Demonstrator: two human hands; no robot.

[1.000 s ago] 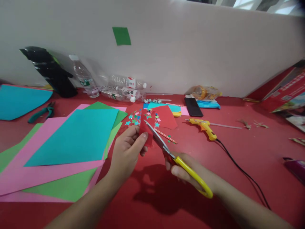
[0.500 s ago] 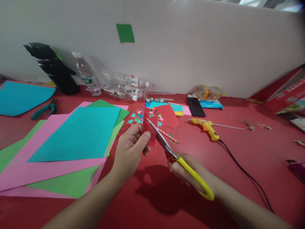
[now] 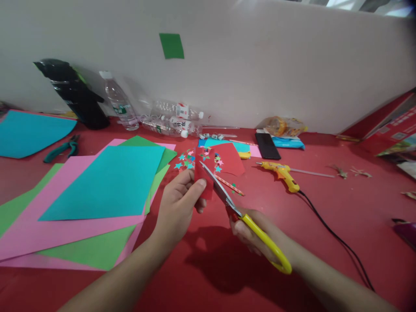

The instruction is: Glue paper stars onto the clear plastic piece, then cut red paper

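Observation:
My left hand (image 3: 182, 201) pinches a small piece of red paper (image 3: 202, 167) between thumb and fingers, holding it upright above the table. Yellow-handled scissors (image 3: 260, 234) are gripped in my right hand (image 3: 251, 227), part of which is hidden behind the handle. The blades point up and left, their tips over the face of the red paper. Whether they have cut into it I cannot tell. Small coloured paper stars (image 3: 186, 164) lie just behind the paper, beside a larger red sheet (image 3: 230, 158) and a patterned paper straw (image 3: 234, 186).
Coloured sheets (image 3: 107, 182) are stacked at left, with pliers (image 3: 61, 148) behind. A black spray bottle (image 3: 73, 95) and plastic bottles (image 3: 121, 104) line the wall. A yellow glue gun (image 3: 281, 172), its cord trailing forward, and a black phone (image 3: 268, 145) lie at right.
Hardly anything differs. The view has shifted very slightly; both hands, the red paper and the scissors keep nearly the same pose.

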